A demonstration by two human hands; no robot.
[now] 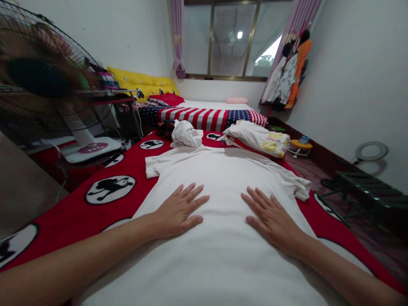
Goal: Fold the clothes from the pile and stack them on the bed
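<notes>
A white T-shirt [223,182] lies spread out on a red blanket [140,170] with black-and-white round prints, its sleeves reaching to both sides and its neck end away from me. My left hand [181,212] rests flat on the left half of the shirt, fingers spread. On the right half my right hand [269,219] also lies flat with its fingers apart. Neither hand grips anything. Just beyond the shirt sits a crumpled white cloth [186,134]. To its right is a stack of folded clothes [258,138], the top one white with a yellow print.
A standing fan [38,78] is at the left, near a small table. Behind is a bed with a striped, starred cover [197,119] and a yellow cushion [140,80]. At right are a dark slatted bench [372,189], a ring light [371,151] and a small stool [300,144].
</notes>
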